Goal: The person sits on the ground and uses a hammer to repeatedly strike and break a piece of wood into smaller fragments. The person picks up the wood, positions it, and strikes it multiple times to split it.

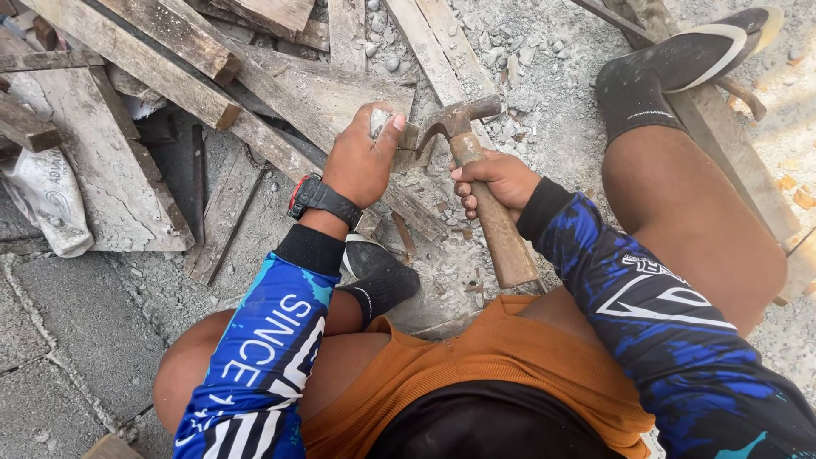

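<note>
My right hand (497, 180) grips the worn wooden handle of a rusty claw hammer (463, 132), whose head lies over a dirty plank (327, 93). My left hand (364, 157), with a black and red watch at the wrist, closes on a small grey stone-like piece (379, 121) pressed against that plank, just left of the hammer's claw. Both forearms wear blue patterned sleeves. I squat over the planks, knees spread.
Cement-stained boards (127, 51) are piled at the upper left over gravel (527, 51). A crumpled white sack (47, 200) lies at the left. My feet in dark socks and sandals (680, 59) rest on the rubble; another plank (748, 170) runs under my right leg.
</note>
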